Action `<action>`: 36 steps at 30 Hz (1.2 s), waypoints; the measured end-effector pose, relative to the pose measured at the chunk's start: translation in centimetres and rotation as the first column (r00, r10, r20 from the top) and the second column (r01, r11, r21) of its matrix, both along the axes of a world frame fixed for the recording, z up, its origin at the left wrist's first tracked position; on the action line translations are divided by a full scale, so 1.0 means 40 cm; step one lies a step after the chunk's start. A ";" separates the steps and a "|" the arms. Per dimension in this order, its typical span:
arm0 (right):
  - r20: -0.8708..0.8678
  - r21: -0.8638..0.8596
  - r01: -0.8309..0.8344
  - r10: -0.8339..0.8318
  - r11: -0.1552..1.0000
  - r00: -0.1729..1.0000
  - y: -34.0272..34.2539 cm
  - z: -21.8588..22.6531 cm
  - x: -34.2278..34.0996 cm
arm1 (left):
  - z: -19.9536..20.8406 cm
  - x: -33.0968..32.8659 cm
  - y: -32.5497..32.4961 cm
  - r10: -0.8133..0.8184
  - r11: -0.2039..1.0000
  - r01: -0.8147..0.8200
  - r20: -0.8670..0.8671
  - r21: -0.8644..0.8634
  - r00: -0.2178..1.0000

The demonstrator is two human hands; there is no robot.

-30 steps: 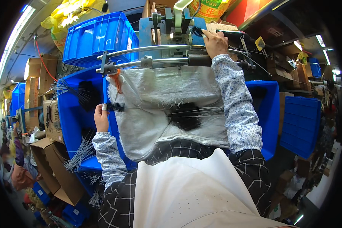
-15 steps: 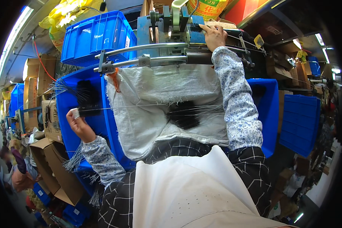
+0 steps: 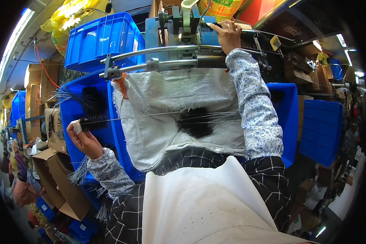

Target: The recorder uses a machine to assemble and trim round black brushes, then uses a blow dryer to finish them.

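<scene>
My left hand (image 3: 84,140) pinches the bristled end of a wire brush (image 3: 92,122) with black bristles. The brush's long thin wire stretches right across the white woven sack (image 3: 150,140) over my lap. At the far side my right hand (image 3: 228,35) has its fingers closed around a second black-bristled brush (image 3: 207,26), beside the bench machine (image 3: 186,38). Part of that brush is hidden by the hand. Several black wire brushes (image 3: 194,122) lie in a bunch on the sack, wire ends toward my right sleeve.
Two metal rails (image 3: 162,65) run across the front of the machine. A blue crate (image 3: 99,42) stands behind them at left. More wire brushes (image 3: 92,99) lie in a blue bin (image 3: 114,130) on the left. Another blue bin (image 3: 288,122) sits at right. A cardboard box (image 3: 55,185) is lower left.
My left hand has shifted slightly left and down with its brush, which has turned a little. My right hand has moved slightly up and left at the machine.
</scene>
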State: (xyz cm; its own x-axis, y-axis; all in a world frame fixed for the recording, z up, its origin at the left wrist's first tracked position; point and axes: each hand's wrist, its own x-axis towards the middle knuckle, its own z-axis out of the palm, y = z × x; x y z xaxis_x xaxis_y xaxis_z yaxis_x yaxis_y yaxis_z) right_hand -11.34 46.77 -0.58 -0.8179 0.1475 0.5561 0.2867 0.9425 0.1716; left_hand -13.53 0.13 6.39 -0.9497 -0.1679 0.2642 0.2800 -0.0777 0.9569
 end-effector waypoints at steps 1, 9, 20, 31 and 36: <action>0.000 -0.103 -0.026 0.026 0.994 1.000 0.011 -0.018 -0.004 | 0.000 0.000 0.002 -0.006 1.000 0.006 0.000 0.009 1.000; 0.227 -0.334 0.003 0.078 0.943 0.971 0.035 -0.022 -0.017 | -0.005 0.006 0.014 -0.030 0.999 0.030 -0.002 0.032 1.000; 0.119 -0.481 0.289 -0.264 0.828 0.957 -0.016 -0.003 0.069 | 0.001 -0.001 -0.010 0.027 0.997 -0.025 -0.025 0.079 0.999; 0.071 -0.531 0.232 -0.230 0.815 0.971 -0.081 -0.013 0.018 | 0.001 -0.004 -0.043 0.036 0.989 -0.027 -0.059 0.146 0.998; 0.048 -0.533 0.213 -0.222 0.819 0.974 -0.094 -0.021 0.005 | -0.007 -0.010 -0.067 0.047 0.986 -0.038 -0.053 0.162 0.997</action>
State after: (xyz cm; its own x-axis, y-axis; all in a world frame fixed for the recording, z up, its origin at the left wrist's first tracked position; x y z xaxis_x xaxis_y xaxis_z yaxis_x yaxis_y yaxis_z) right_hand -11.13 42.99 -1.42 -0.7208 0.5969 0.3524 0.4937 0.7989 -0.3435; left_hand -13.95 -2.54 6.12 -0.9250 -0.2526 0.2838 0.3397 -0.2156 0.9155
